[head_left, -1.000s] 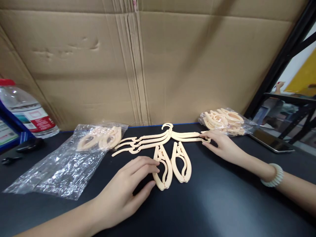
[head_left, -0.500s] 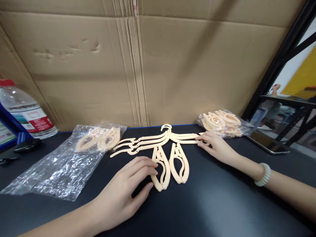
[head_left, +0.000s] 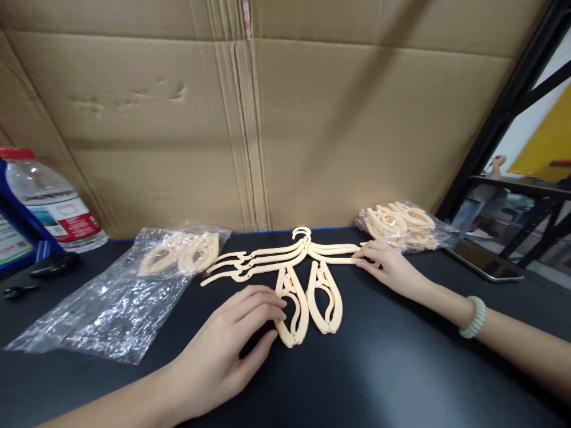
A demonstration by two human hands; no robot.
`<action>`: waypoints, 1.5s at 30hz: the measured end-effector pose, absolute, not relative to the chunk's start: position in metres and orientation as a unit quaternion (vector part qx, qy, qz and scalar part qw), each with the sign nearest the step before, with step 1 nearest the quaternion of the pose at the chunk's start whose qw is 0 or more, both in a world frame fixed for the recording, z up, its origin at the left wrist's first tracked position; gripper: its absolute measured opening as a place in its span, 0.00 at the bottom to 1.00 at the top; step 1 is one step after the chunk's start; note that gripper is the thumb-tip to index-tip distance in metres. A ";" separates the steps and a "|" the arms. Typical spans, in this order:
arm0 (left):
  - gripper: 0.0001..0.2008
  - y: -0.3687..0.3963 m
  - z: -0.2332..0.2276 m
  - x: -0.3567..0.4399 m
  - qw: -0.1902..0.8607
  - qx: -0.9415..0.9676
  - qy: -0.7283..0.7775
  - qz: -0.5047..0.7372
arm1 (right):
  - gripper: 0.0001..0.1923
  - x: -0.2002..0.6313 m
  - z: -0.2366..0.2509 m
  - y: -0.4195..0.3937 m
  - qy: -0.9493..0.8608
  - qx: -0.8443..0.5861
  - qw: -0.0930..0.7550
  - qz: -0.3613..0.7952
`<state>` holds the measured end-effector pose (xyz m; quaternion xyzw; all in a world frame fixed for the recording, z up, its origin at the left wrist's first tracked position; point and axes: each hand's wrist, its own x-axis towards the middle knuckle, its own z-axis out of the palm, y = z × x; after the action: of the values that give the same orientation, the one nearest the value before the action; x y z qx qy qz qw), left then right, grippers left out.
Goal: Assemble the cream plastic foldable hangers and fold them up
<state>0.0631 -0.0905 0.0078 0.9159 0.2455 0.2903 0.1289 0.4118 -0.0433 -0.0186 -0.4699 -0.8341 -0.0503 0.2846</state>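
Several unfolded cream plastic clothes hangers [head_left: 272,258] lie stacked and fanned on the black table, hooks toward the cardboard. My right hand [head_left: 388,266] grips the right arm end of the nearest unfolded hanger between thumb and fingers, which hide that tip. Nearer me lie two folded hangers side by side, a left one [head_left: 303,315] and a right one [head_left: 338,297]. My left hand [head_left: 236,336] rests with thumb and fingers apart, its fingertips at the left edge of the left folded hanger.
A clear plastic bag [head_left: 111,303] holding folded hangers lies at left; another bagged bundle [head_left: 399,226] sits at back right beside a phone [head_left: 484,261]. A water bottle [head_left: 57,202] stands far left, a black mouse-like object [head_left: 56,266] near it. Cardboard [head_left: 312,131] walls the back.
The view has shifted slightly, so everything sits a little lower and to the right. Both hands and the hangers stay nearly as they were, with the right fingers drawn slightly closer together.
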 end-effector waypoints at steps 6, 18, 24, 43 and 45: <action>0.10 -0.097 0.013 0.063 0.173 0.884 0.267 0.341 | 0.08 0.408 -0.013 -0.049 -0.812 -0.484 0.323 -0.033; 0.22 -0.074 0.003 0.060 0.406 0.633 0.470 0.462 | 0.11 0.412 -0.003 -0.066 -0.744 -0.515 0.425 0.001; 0.26 -0.080 0.004 0.058 0.324 0.775 0.400 0.368 | 0.10 0.395 0.000 -0.082 -0.829 -0.424 0.360 -0.056; 0.15 -0.081 0.016 0.060 0.369 0.752 0.436 0.328 | 0.18 0.390 0.007 -0.104 -0.776 -0.454 0.304 -0.315; 0.14 -0.082 0.016 0.060 0.370 0.759 0.427 0.324 | 0.19 0.389 0.007 -0.106 -0.777 -0.444 0.323 -0.306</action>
<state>0.0603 -0.0816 0.0159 0.7589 0.4273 0.3236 0.3699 0.3891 -0.1055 0.0066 -0.4440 -0.7774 -0.3064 0.3234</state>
